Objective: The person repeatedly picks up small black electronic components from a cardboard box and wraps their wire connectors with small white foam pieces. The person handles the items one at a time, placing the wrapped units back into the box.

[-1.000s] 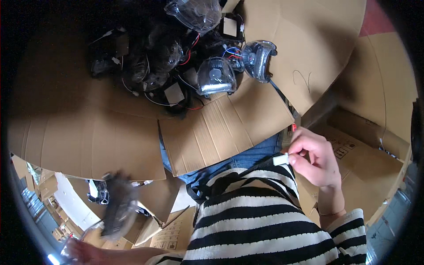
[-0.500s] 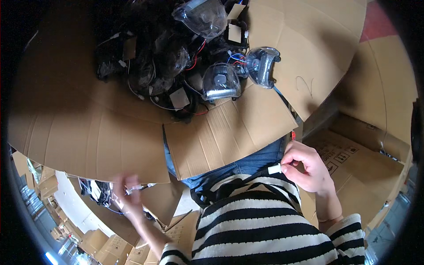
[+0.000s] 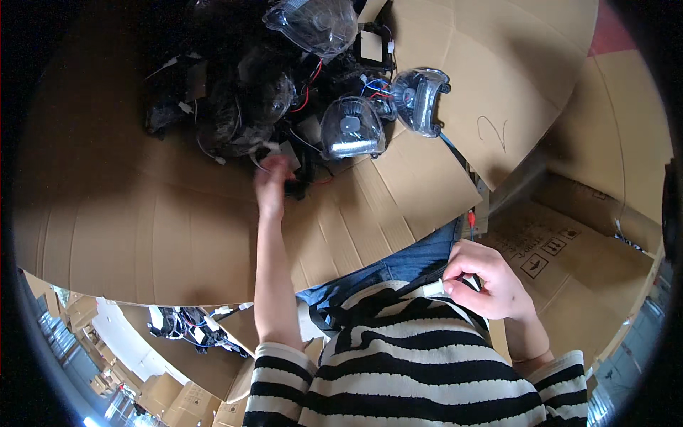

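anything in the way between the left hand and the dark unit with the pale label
Nothing visible blocks it: the left hand is right at the dark unit. A thin white wire curves beside the hand; blur hides whether they touch.

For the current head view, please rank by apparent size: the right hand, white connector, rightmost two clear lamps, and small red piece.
1. Right hand
2. Left lamp and right lamp: too alike to rank
3. White connector
4. Red piece
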The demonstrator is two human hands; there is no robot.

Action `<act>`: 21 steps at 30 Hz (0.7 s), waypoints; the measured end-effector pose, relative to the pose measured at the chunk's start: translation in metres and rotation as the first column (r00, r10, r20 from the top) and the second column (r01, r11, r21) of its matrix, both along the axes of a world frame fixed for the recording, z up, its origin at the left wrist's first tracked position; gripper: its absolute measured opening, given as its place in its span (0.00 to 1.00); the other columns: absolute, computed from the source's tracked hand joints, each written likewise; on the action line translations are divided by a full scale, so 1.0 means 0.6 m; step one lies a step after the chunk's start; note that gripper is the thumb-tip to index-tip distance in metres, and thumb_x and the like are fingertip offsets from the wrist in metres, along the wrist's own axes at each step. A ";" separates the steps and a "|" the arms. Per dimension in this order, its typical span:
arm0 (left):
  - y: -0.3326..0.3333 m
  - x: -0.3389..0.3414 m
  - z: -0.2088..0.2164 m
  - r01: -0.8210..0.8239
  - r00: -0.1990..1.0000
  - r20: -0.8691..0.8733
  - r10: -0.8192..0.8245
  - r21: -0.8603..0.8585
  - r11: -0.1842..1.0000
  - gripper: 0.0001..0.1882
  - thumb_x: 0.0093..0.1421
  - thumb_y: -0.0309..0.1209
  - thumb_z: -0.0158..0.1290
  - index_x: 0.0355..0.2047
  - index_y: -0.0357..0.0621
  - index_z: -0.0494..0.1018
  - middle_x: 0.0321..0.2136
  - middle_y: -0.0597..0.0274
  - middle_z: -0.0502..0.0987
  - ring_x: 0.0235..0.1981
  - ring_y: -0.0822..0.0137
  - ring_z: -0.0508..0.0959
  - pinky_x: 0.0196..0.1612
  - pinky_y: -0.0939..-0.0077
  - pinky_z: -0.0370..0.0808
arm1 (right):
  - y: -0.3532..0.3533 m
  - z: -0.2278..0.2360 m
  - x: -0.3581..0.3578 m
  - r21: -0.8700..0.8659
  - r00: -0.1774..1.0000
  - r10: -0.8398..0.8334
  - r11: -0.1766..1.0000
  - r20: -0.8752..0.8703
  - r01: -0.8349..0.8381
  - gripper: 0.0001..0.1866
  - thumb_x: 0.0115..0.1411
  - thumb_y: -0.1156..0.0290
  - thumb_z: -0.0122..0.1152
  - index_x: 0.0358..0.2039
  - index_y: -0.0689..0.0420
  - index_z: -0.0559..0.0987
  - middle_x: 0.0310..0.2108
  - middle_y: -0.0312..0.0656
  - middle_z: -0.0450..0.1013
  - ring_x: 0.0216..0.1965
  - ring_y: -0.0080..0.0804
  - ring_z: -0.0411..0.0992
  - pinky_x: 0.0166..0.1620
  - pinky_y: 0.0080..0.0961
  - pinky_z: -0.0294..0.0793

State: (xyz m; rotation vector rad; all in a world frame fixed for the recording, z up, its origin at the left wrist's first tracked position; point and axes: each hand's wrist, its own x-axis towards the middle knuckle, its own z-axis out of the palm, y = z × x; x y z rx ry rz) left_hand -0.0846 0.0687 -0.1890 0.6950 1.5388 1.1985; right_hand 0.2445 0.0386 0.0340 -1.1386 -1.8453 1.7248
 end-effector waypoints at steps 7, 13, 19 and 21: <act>0.008 0.024 -0.006 0.634 -0.219 -0.880 -0.420 -0.456 0.624 0.12 0.41 0.29 0.53 0.29 0.42 0.75 0.39 0.53 0.69 0.43 0.57 0.65 0.50 0.60 0.60 | 0.002 -0.001 -0.014 0.012 0.999 0.043 0.999 -0.033 -0.043 0.02 0.45 0.79 0.55 0.21 0.60 0.72 0.19 0.38 0.66 0.22 0.30 0.63 0.25 0.24 0.59; 0.027 0.017 0.029 0.716 -0.191 -0.893 -0.408 -0.411 0.565 0.06 0.45 0.27 0.49 0.21 0.40 0.75 0.35 0.55 0.71 0.39 0.63 0.67 0.45 0.63 0.63 | -0.004 0.004 -0.021 0.024 0.996 0.087 0.996 -0.033 -0.087 0.02 0.45 0.79 0.56 0.22 0.61 0.72 0.20 0.39 0.66 0.23 0.31 0.63 0.26 0.25 0.60; 0.012 0.007 0.138 0.517 0.783 -0.281 -0.555 -0.202 0.832 0.13 0.61 0.34 0.39 0.27 0.37 0.67 0.15 0.68 0.66 0.18 0.78 0.63 0.22 0.82 0.63 | -0.004 -0.003 -0.033 0.061 0.992 0.118 0.991 -0.044 -0.116 0.04 0.45 0.77 0.56 0.21 0.60 0.70 0.19 0.40 0.65 0.23 0.35 0.65 0.27 0.27 0.63; 0.003 0.031 0.200 0.469 0.822 -0.266 -0.504 -0.187 0.863 0.12 0.61 0.33 0.40 0.29 0.37 0.66 0.16 0.68 0.65 0.18 0.78 0.63 0.22 0.84 0.62 | -0.002 -0.003 -0.037 0.075 0.989 0.133 0.989 -0.062 -0.129 0.04 0.45 0.77 0.56 0.21 0.60 0.70 0.19 0.40 0.65 0.23 0.35 0.65 0.27 0.27 0.63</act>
